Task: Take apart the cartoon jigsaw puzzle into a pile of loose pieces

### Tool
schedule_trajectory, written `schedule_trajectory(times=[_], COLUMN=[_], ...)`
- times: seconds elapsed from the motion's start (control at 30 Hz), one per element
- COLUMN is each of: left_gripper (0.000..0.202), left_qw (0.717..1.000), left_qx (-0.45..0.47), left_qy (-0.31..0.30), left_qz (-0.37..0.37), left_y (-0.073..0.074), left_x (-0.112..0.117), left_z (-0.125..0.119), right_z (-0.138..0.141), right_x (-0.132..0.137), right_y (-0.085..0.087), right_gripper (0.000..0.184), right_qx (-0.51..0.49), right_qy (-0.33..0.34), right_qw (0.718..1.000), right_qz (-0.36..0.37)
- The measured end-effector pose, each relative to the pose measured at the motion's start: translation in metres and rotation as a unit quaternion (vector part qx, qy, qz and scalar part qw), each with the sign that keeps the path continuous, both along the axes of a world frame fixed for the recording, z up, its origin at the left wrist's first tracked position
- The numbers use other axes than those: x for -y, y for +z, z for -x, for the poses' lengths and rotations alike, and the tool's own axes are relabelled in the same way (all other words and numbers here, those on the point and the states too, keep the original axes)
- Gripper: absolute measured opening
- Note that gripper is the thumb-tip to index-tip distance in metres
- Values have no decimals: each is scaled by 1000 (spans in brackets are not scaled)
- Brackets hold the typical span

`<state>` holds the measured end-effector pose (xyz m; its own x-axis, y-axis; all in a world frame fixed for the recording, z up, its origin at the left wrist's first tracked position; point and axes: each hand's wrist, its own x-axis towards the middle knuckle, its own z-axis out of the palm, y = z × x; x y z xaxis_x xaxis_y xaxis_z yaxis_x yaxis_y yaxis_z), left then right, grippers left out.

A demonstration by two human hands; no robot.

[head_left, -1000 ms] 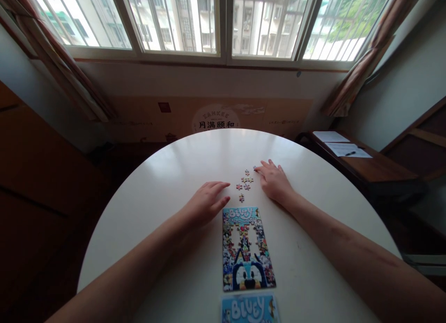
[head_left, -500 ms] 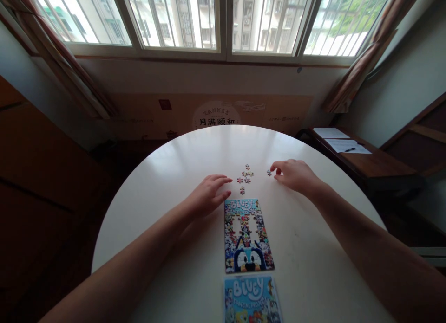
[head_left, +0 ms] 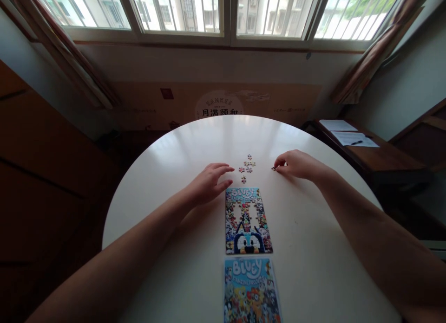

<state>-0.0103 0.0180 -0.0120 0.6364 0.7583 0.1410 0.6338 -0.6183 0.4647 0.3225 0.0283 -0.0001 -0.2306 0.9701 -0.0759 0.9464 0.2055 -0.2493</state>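
My right hand point(head_left: 298, 165) pinches a small jigsaw piece point(head_left: 273, 168) between thumb and fingertips, at or just over the tabletop. On the other side, my left hand point(head_left: 213, 183) rests with its fingers apart and nothing in them, beside several loose jigsaw pieces point(head_left: 249, 170). Below those lies a colourful jigsaw puzzle point(head_left: 249, 243) with a blue dog face at its bottom and two pale gaps in its upper middle. Nearer to me is a printed picture point(head_left: 251, 286) with the same "Bluey" lettering.
All of this lies on a round white table point(head_left: 146, 184). A brown side table point(head_left: 383, 153) with papers point(head_left: 355, 139) and a dark pen stands to the right. Beyond are a barred window point(head_left: 181, 12) and curtains point(head_left: 376, 58).
My right hand has closed on the jigsaw piece that lay at its fingertips. My left hand keeps its place by the loose pieces. The view has tilted slightly downward.
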Motion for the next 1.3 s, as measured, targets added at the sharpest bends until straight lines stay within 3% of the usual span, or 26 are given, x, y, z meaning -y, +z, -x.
schedule_trajectory(times=[0.2, 0.37, 0.47, 0.57, 0.67, 0.73, 0.93, 1.03, 1.2, 1.3], left_gripper=[35, 18, 28, 39, 36, 32, 19, 4, 24, 31], left_qw=[1000, 995, 994, 985, 975, 971, 967, 968, 965, 966], left_qx=[14, 39, 4, -41, -69, -85, -115, -120, -96, -78], left_qy=[-3, -20, -76, -167, -211, -225, -225, -215, -234, -237], left_qz=[-17, -92, -77, -34, -16, -17, 8, 42, 74, 72], left_y=[2, 12, 27, 38, 39, 36, 37, 41, 40, 39], left_x=[3, 8, 18, 29, 37, 40, 46, 48, 49, 49], left_z=[-1, -1, -1, -4, -8, -11, -14, -13, -13, -14], right_z=[-9, -7, 7, 32, 59, 73, 91, 92, 92, 93], right_x=[2, 10, 18, 31, 47, 57, 69, 68, 67, 69], right_y=[5, 18, 26, 33, 35, 35, 29, 24, 19, 21], right_gripper=[21, 24, 28, 27, 31, 35, 21, 27, 34, 31], right_qx=[-47, -97, -137, -213, -228, -234, -200, -186, -187, -175], right_qy=[21, 12, 10, 79, 147, 150, 168, 154, 134, 137], right_qw=[989, 965, 963, 937, 900, 885, 884, 890, 889, 905], right_qz=[140, 245, 232, 264, 342, 373, 387, 385, 395, 362])
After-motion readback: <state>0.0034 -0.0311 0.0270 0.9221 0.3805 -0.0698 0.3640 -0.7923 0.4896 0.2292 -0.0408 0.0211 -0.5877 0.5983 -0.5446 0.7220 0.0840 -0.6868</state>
